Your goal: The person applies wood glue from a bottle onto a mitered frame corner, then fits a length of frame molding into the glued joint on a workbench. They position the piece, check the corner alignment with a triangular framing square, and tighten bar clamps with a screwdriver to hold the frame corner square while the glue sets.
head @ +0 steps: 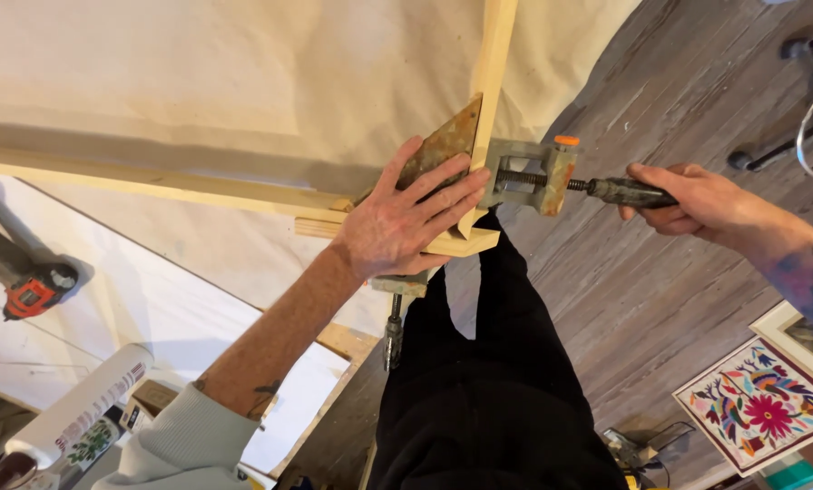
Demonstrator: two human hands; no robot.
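The rusty grey metal corner clamp sits on the corner of the pale wooden frame, right in the middle of the view. The left hand lies flat on the clamp's rusty triangle plate and the wood, with its fingers spread out. The right hand has its fingers curled tight around the dark screw handle that sticks out of the clamp's side. Cream cloth lies under the frame. A red and black power tool rests far off by the left hand's side. A bright flower picture lies on the grey wooden floor
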